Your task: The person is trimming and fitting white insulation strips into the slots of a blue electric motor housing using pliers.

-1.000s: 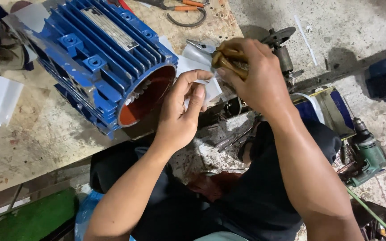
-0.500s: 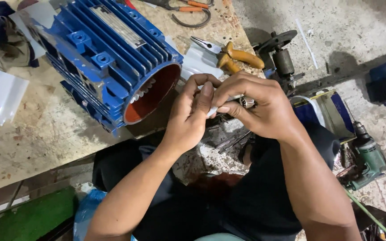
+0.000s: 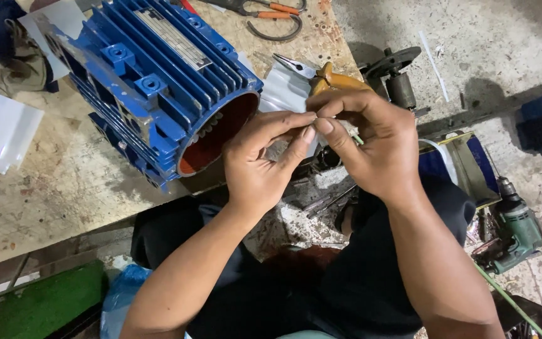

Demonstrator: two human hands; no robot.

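Since a moment ago both hands have crept slightly left. At upper left the blue motor housing [image 3: 158,81] lies open-ended on the table [image 3: 51,188]. At centre, left hand [image 3: 265,160] and right hand [image 3: 371,147] pinch a white paper strip [image 3: 283,147] between fingertips, beside the housing's mouth.

One blue finned motor housing [image 3: 158,81] on one worn wooden workbench [image 3: 64,188]. Two bare hands, left [image 3: 261,160] and right [image 3: 371,144], meeting over one small pale strip [image 3: 283,147]. One pair of yellow-handled pliers [image 3: 321,75]; one pair of orange-handled pliers [image 3: 265,12]. One green power drill [image 3: 519,229] on the floor. One rotor with shaft [image 3: 396,72]. Two white sheets [image 3: 1,135] at the left edge.
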